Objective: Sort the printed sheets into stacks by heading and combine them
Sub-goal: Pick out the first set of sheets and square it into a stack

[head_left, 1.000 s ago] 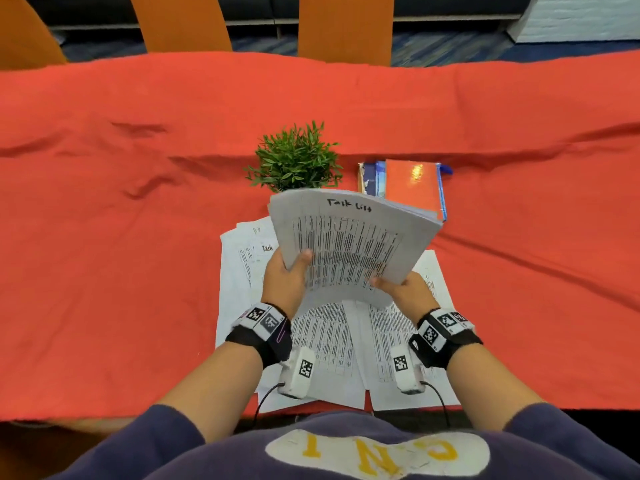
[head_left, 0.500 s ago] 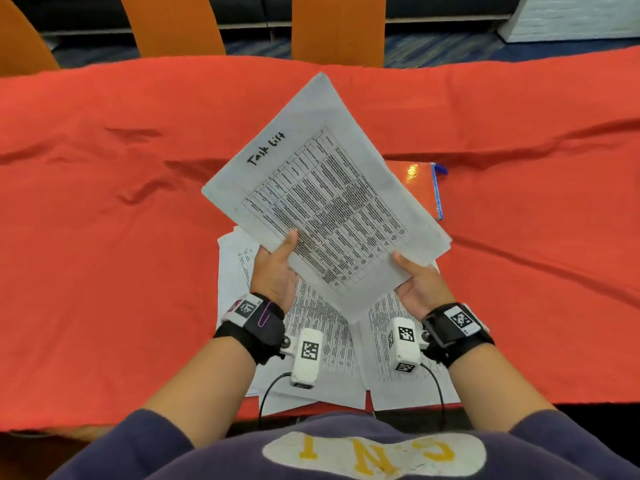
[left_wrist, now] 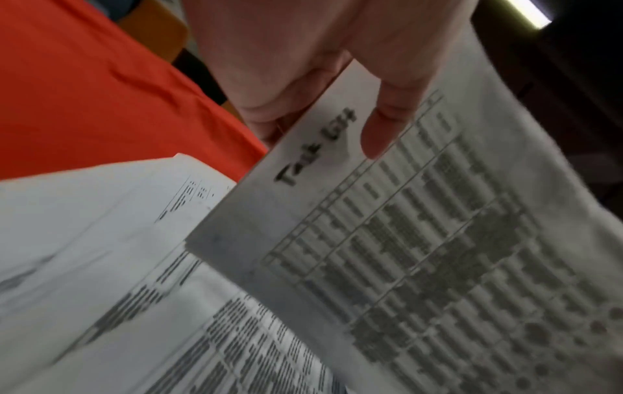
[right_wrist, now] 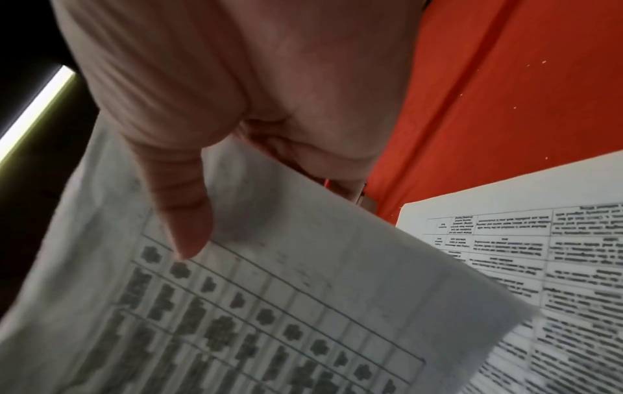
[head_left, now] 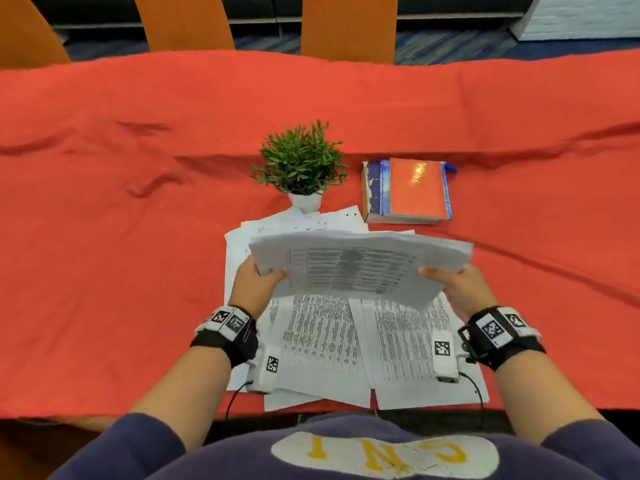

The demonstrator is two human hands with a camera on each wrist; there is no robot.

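Note:
I hold a stack of printed sheets (head_left: pixel 356 268) headed "Task List" nearly flat above the table. My left hand (head_left: pixel 258 284) pinches its left edge, thumb on top near the heading (left_wrist: pixel 316 149). My right hand (head_left: pixel 457 289) pinches the right edge, thumb (right_wrist: pixel 182 213) lying on the printed grid. Under the stack, more printed sheets (head_left: pixel 322 341) lie spread on the red cloth, a second sheet (head_left: pixel 408 341) beside them on the right and further sheets (head_left: pixel 304 221) fanned out behind.
A small potted plant (head_left: pixel 301 164) stands just behind the papers. Books (head_left: pixel 408 190) with an orange cover on top lie to its right. The red tablecloth (head_left: pixel 104 237) stretches wide on both sides. Orange chairs (head_left: pixel 346 26) line the far edge.
The held stack was raised and tilted up facing me half a second ago; now it is turned sideways and lowered almost flat over the spread sheets, uncovering the plant and books.

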